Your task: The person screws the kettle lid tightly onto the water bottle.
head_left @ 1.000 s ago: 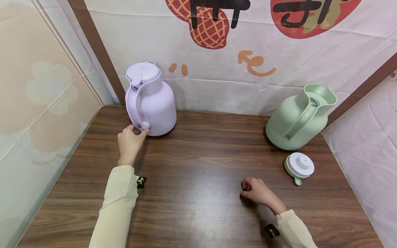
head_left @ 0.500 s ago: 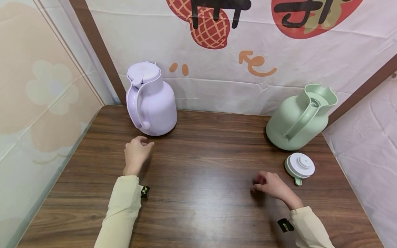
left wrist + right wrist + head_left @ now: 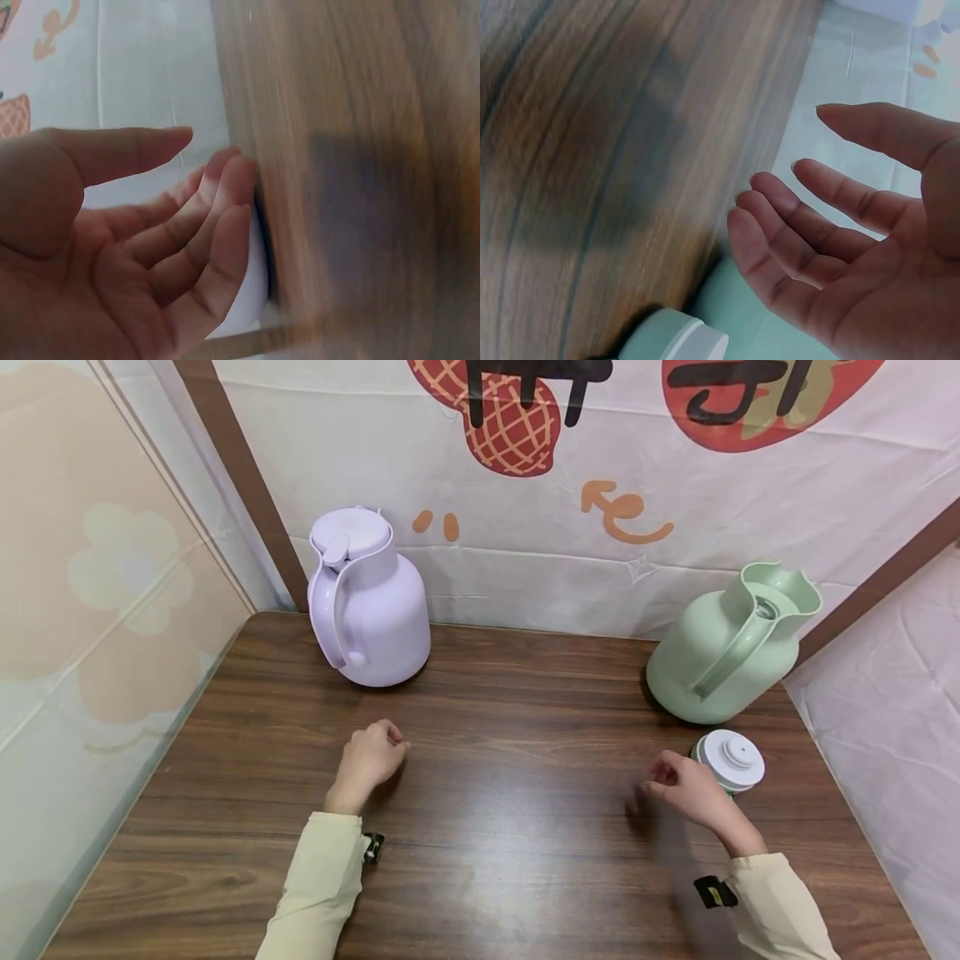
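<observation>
A lilac thermos jug (image 3: 382,618) with its lid on stands at the back left of the table. In front of it my left hand (image 3: 369,760) hovers over the wood, fingers loosely bent and holding nothing, as the left wrist view of the hand (image 3: 150,232) also shows. At the back right stands a green thermos jug (image 3: 697,652), its top uncovered. Its white and green lid (image 3: 733,758) lies upside down in front of it. My right hand (image 3: 693,789) is just left of the lid, partly covering it; in the right wrist view its relaxed fingers (image 3: 780,259) hold nothing.
The brown wooden table (image 3: 510,710) ends at a white printed cloth wall (image 3: 510,577) behind both jugs. More cloth walls rise at the left and right. A black strap piece hangs at each wrist.
My left hand has let go of the lilac jug's handle base and moved back to the right and toward me. The right hand has moved right, toward the lid. Both jugs stay put.
</observation>
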Tool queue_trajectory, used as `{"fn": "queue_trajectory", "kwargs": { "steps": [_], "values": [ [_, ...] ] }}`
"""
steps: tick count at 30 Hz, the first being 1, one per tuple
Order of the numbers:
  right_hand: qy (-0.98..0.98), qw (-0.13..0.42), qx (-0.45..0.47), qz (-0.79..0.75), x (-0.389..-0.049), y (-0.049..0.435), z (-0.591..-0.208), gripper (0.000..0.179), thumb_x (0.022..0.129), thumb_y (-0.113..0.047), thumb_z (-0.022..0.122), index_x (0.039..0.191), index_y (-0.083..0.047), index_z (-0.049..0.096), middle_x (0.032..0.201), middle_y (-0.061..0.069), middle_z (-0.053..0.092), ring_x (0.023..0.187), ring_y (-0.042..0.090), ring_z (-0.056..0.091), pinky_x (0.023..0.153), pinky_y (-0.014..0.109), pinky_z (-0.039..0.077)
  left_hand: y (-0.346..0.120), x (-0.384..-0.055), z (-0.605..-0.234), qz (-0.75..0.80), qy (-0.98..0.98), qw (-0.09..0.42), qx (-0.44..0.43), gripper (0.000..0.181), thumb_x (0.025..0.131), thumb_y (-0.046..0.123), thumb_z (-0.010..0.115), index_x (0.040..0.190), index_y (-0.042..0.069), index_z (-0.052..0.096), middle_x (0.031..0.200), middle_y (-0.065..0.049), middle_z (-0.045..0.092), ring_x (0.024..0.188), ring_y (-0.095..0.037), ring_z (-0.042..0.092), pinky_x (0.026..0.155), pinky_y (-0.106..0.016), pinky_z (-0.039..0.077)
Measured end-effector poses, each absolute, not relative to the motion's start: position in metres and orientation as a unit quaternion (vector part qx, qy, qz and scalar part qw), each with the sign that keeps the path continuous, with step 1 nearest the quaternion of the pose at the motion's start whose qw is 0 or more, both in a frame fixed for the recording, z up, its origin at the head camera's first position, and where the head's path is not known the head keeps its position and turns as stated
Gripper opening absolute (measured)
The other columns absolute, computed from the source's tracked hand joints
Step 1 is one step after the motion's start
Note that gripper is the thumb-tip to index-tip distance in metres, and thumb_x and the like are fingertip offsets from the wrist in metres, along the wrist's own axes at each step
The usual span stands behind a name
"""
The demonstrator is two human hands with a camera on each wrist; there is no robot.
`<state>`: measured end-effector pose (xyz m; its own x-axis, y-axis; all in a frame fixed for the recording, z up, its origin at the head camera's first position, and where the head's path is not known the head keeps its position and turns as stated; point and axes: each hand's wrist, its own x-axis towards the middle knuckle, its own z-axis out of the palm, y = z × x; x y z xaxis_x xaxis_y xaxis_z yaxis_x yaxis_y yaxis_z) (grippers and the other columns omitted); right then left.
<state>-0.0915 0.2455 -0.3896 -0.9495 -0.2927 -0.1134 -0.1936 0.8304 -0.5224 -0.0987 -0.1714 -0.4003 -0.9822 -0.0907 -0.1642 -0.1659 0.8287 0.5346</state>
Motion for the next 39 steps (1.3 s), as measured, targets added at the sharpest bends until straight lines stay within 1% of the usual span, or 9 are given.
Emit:
{"fn": "queue_trajectory", "kwargs": {
  "steps": [6,12,15,19,24,28,35,37,39],
  "values": [
    [0.956,0.061,-0.122,-0.259,-0.097,0.254,-0.382,0.013,0.078,-0.005,0.065,0.086,0.002,0.058,0.07,0.002,0.054,0.063,0.015,0.05,0.057,0.032,0.041,-0.147,-0.082,-0.41,0.273,0.956,0.109,-0.016,0.011,0.084,0.015,0.06,0.08,0.006,0.054,0.071,-0.007,0.055,0.064,-0.024,0.053,0.06,-0.039,0.042],
    [0.96,0.038,-0.106,-0.258,-0.1,0.263,-0.375,0.016,0.079,-0.007,0.065,0.089,0.004,0.058,0.072,0.005,0.054,0.065,0.017,0.05,0.058,0.033,0.039,-0.131,-0.063,-0.419,0.266,0.955,0.128,0.021,0.016,0.082,0.013,0.062,0.071,0.01,0.05,0.062,-0.002,0.048,0.056,-0.02,0.047,0.052,-0.032,0.037],
    [0.961,0.03,-0.092,-0.259,-0.102,0.268,-0.37,0.019,0.08,-0.009,0.064,0.091,0.005,0.058,0.074,0.007,0.055,0.067,0.019,0.051,0.059,0.034,0.04,-0.126,-0.056,-0.421,0.26,0.957,0.126,0.04,0.019,0.08,0.01,0.061,0.068,0.011,0.047,0.059,-0.001,0.045,0.053,-0.018,0.045,0.05,-0.03,0.034],
    [0.965,0.013,-0.075,-0.252,-0.106,0.274,-0.362,0.024,0.081,-0.013,0.065,0.094,0.006,0.057,0.079,0.013,0.059,0.071,0.026,0.056,0.061,0.037,0.043,-0.121,-0.049,-0.422,0.249,0.958,0.126,0.062,0.022,0.079,0.009,0.062,0.065,0.011,0.045,0.057,0.0,0.043,0.05,-0.016,0.042,0.048,-0.028,0.032],
    [0.968,0.017,-0.058,-0.244,-0.116,0.282,-0.349,0.031,0.084,-0.017,0.063,0.099,0.008,0.054,0.089,0.023,0.059,0.08,0.035,0.058,0.066,0.044,0.044,-0.114,-0.045,-0.422,0.237,0.959,0.13,0.081,0.026,0.078,0.008,0.062,0.061,0.011,0.043,0.054,0.001,0.04,0.047,-0.014,0.037,0.046,-0.027,0.029],
    [0.969,0.014,-0.046,-0.243,-0.127,0.287,-0.339,0.036,0.084,-0.019,0.062,0.101,0.011,0.052,0.093,0.028,0.059,0.083,0.039,0.058,0.068,0.045,0.044,-0.11,-0.042,-0.423,0.232,0.96,0.13,0.088,0.026,0.077,0.007,0.061,0.059,0.011,0.043,0.053,0.001,0.04,0.046,-0.014,0.038,0.045,-0.028,0.029],
    [0.96,0.021,-0.023,-0.278,-0.141,0.289,-0.323,0.044,0.086,-0.024,0.059,0.11,0.011,0.046,0.102,0.031,0.056,0.093,0.042,0.057,0.071,0.044,0.045,-0.109,-0.043,-0.424,0.229,0.96,0.134,0.09,0.025,0.077,0.005,0.06,0.06,0.011,0.043,0.053,0.001,0.041,0.047,-0.014,0.039,0.046,-0.028,0.03],
    [0.959,0.024,-0.017,-0.281,-0.145,0.288,-0.32,0.046,0.086,-0.026,0.059,0.11,0.01,0.044,0.103,0.031,0.056,0.094,0.042,0.056,0.07,0.042,0.044,-0.109,-0.043,-0.424,0.228,0.96,0.135,0.088,0.024,0.077,0.005,0.06,0.06,0.011,0.044,0.054,0.001,0.041,0.047,-0.014,0.039,0.046,-0.027,0.03],
    [0.962,0.02,-0.016,-0.273,-0.148,0.288,-0.318,0.044,0.086,-0.027,0.059,0.107,0.01,0.046,0.1,0.03,0.057,0.092,0.041,0.055,0.069,0.04,0.043,-0.109,-0.044,-0.424,0.228,0.961,0.136,0.084,0.023,0.076,0.005,0.061,0.061,0.011,0.044,0.054,0.001,0.042,0.048,-0.014,0.04,0.046,-0.028,0.03]
  ]
}}
